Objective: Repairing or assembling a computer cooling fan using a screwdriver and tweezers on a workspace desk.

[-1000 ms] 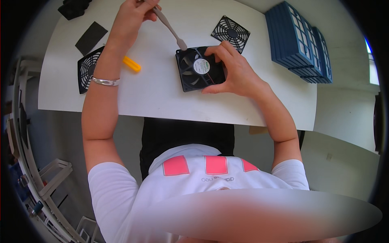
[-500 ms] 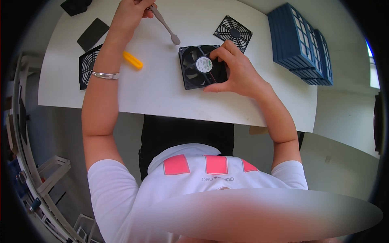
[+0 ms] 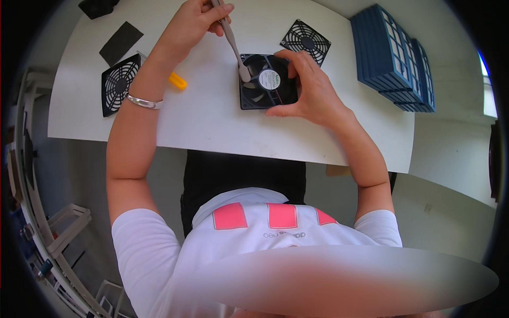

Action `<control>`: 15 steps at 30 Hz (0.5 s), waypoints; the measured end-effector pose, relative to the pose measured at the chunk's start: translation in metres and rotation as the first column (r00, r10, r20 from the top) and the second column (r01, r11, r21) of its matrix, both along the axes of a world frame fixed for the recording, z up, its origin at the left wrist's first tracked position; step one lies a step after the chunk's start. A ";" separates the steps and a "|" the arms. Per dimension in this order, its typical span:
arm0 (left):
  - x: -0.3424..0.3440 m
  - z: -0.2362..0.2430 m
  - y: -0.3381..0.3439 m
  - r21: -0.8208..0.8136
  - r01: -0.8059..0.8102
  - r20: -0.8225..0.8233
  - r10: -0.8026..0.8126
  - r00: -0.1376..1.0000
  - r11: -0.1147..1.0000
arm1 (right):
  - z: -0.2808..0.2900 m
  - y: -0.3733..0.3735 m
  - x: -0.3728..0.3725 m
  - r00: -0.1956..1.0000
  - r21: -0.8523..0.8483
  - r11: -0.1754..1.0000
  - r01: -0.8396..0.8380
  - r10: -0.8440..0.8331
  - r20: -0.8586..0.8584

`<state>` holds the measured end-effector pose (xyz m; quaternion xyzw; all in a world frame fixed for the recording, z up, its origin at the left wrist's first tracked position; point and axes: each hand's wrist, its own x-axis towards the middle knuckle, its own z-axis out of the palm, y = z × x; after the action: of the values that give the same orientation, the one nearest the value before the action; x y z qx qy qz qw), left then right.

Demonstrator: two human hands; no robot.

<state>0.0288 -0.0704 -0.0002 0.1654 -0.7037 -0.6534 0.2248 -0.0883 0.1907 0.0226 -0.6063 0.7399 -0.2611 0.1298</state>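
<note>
A square black cooling fan [image 3: 269,80] with a pale round label lies on the white table. Along its right side my right hand [image 3: 312,87] grips the frame, thumb at the near edge and fingers at the far edge. My left hand [image 3: 199,24] is closed round the handle of a grey toothbrush [image 3: 231,40]. The brush head rests at the left part of the fan, over its blades; its bristles cannot be made out. Just beyond my right hand lies a black fan grille [image 3: 307,41].
Left of my left forearm lie a second black grille [image 3: 120,85] and a dark flat pad [image 3: 121,43]. A screwdriver with a yellow handle [image 3: 178,81] is partly behind that forearm. Blue drawer boxes [image 3: 377,53] stand at the right, a black object [image 3: 98,7] at the far left.
My left hand has moved right and nearer, bringing the brush head from beside the fan onto its blades. The fan has shifted slightly right and away, still in my right hand.
</note>
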 end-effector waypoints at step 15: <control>-0.002 0.007 0.006 -0.026 0.051 -0.113 -0.054 0.992 0.998 | -0.011 0.001 -0.010 0.998 -0.028 0.999 -0.022 0.021 -0.051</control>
<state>0.0273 -0.0646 0.0063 0.1066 -0.7014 -0.6592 0.2493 -0.0978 0.1916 0.0113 -0.6225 0.7326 -0.2545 0.1051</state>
